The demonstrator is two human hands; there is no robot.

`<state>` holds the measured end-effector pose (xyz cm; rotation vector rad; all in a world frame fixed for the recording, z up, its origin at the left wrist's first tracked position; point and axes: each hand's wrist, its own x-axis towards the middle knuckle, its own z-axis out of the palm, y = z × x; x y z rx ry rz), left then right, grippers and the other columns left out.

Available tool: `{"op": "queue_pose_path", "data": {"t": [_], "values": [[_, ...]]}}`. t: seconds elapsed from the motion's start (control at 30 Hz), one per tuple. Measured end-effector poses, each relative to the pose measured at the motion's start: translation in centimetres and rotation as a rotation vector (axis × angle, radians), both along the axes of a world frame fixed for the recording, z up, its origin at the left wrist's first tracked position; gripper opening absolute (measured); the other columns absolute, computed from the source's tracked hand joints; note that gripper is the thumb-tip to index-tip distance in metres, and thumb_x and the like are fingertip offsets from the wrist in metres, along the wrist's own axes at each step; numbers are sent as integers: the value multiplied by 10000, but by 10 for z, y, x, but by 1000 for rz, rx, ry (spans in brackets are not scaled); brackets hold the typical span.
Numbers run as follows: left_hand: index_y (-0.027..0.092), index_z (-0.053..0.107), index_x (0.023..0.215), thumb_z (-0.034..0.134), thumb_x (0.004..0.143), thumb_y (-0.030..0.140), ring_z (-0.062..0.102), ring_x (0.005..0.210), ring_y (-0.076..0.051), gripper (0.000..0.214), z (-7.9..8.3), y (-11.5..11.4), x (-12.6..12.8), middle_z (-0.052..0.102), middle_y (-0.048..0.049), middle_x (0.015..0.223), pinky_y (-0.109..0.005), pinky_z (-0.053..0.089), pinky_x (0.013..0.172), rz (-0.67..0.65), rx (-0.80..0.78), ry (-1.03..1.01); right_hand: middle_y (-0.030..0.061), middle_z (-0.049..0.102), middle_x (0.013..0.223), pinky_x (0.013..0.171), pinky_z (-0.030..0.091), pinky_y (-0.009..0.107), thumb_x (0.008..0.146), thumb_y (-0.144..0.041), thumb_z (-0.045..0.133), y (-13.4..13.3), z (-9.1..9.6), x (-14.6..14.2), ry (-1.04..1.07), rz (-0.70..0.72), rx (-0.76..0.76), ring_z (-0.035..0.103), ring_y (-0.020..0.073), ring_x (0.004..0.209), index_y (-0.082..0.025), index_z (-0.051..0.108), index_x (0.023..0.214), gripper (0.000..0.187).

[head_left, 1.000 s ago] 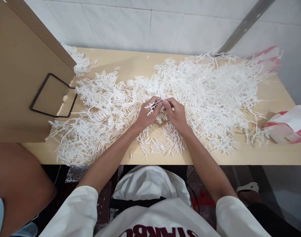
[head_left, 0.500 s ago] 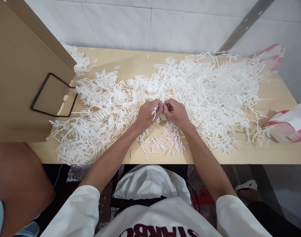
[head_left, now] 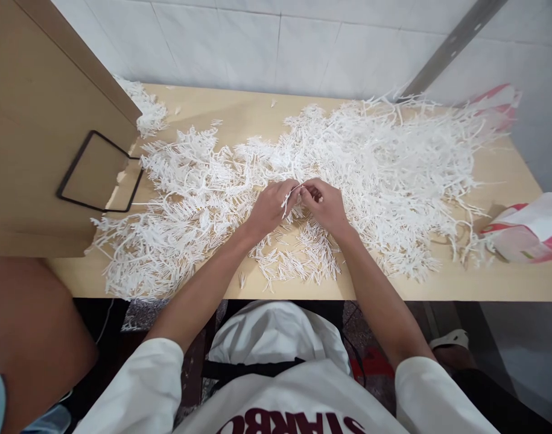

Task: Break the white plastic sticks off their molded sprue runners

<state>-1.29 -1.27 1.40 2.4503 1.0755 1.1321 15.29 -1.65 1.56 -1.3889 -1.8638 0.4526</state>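
White branched plastic sprues (head_left: 384, 150) lie in a wide tangled heap across the table, with small loose white sticks (head_left: 298, 262) scattered in front of me. Over the middle of the heap my two hands meet at the fingertips. My left hand (head_left: 276, 204) is closed on a thin white branched piece (head_left: 285, 205), whose end pokes out past the fingers. Fingers curled, my right hand (head_left: 323, 202) pinches at the same piece close to the left fingertips. What lies exactly between the right fingers is too small to make out.
On the left stands a tall cardboard sheet (head_left: 44, 132) with a black wire bookend (head_left: 97, 172). A red and white plastic bag (head_left: 529, 229) rests at the table's right. Another person's arm (head_left: 35, 325) is at lower left. A metal post (head_left: 454, 48) rises by the tiled wall.
My right fingers have shifted slightly and curl differently beside the left fingertips. The left hand stays in nearly the same place with the white piece still in it.
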Motion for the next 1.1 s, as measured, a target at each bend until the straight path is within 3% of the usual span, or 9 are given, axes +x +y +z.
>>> {"op": "queue_pose_path", "data": {"t": [0.23,0.37,0.5,0.63,0.77,0.87,0.97,1.03,1.1], "values": [[170,498,1011,357,957,211,593,809,-184,157,1,0,-2,665,-74,908,-319,420,748,-46,54,245,-43,473,578,575,341,262,711,-188,529,-1,1,1,-120,-25,87,412,94,552,-211,466,621,112],[172,488,992,387,905,135,580,726,-194,139,-1,-2,2,661,-60,818,-324,410,716,-10,88,351,-52,403,522,536,295,260,661,-184,516,-1,1,-3,-76,-51,94,350,84,509,-207,386,558,167],[168,476,989,400,887,117,541,629,-179,137,-7,-4,9,649,-33,715,-317,409,705,31,87,339,-58,389,497,524,298,254,655,-191,526,-3,1,-8,-11,-111,86,346,78,489,-204,417,546,155],[191,477,921,420,907,196,451,536,-142,59,-10,1,6,569,3,603,-292,376,608,98,39,174,-62,372,485,501,288,255,634,-179,544,-6,1,-9,-4,-167,164,323,73,475,-204,398,528,182],[227,476,889,388,955,348,409,511,-99,164,-5,9,-5,494,35,607,-258,333,537,188,-119,-171,-58,430,506,508,332,252,696,-191,544,-6,2,-5,70,-187,177,377,77,479,-204,479,571,142],[233,477,920,369,961,425,486,536,-82,224,-3,11,-5,519,43,634,-237,402,556,98,-314,-374,-18,620,682,602,431,269,813,-226,499,-3,3,-2,112,-162,112,530,101,589,-212,636,788,140],[231,473,927,403,948,451,554,578,-80,232,-3,10,1,553,34,676,-216,458,545,-34,-481,-471,28,701,982,748,484,305,885,-270,482,-1,5,-2,125,-43,96,631,138,859,-251,656,1034,229],[231,468,918,424,940,454,551,572,-78,228,-3,8,5,552,28,691,-212,472,526,-91,-530,-501,31,703,1041,796,488,315,905,-349,500,-1,5,-3,134,24,81,632,147,944,-263,659,1037,224],[231,459,918,416,943,455,544,568,-78,230,-2,5,8,547,25,694,-217,479,528,-132,-567,-517,23,714,992,780,491,305,898,-408,523,-1,5,-3,145,55,61,637,139,893,-255,671,978,227]]}}
